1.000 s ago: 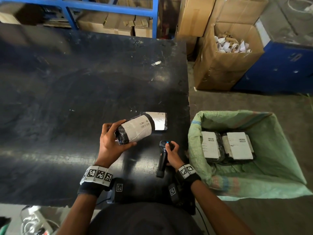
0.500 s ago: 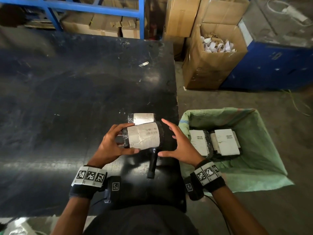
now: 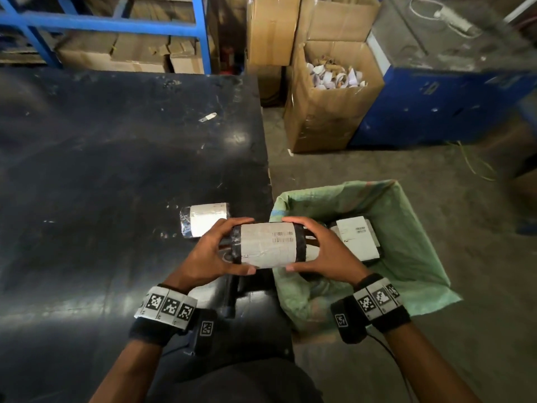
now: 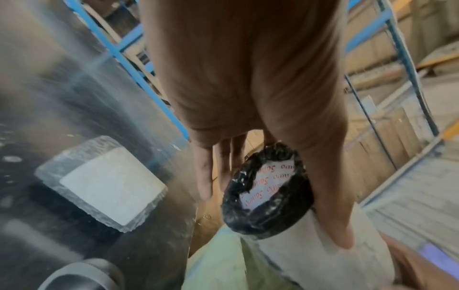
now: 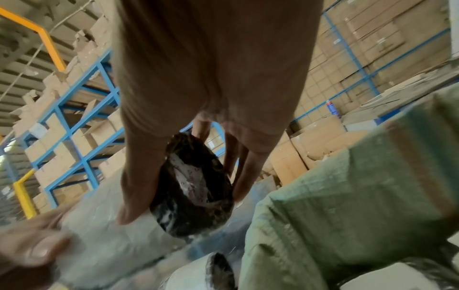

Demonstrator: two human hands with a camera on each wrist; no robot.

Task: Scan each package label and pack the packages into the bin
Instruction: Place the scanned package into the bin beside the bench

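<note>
Two hands are on one round package (image 3: 268,245) near the middle of the head picture. My left hand (image 3: 213,253) grips its left end, with fingers over the top and the thumb under it. My right hand (image 3: 322,251) grips its right end the same way. The package is wrapped in black plastic and has a white label (image 3: 271,242) with bar codes facing up. It lies on its side in the air, over the right edge of the black table (image 3: 116,170) and the left rim of the green bin (image 3: 406,228). In the left wrist picture I see the black end of the package (image 4: 267,193) between my thumb and fingers (image 4: 206,176). In the right wrist picture I see the other black end (image 5: 196,188) held the same way. A second package (image 3: 203,218) lies on the table just above and left of my left hand, with its white label up. Inside the bin, at the right of the middle, lies a packed package (image 3: 359,238) with a white label. A dark scanner (image 3: 231,295) lies on the table below the held package, mostly hidden. At the top right stands a brown box (image 3: 328,112) with paper scraps in it, next to a blue cabinet (image 3: 441,109).
</note>
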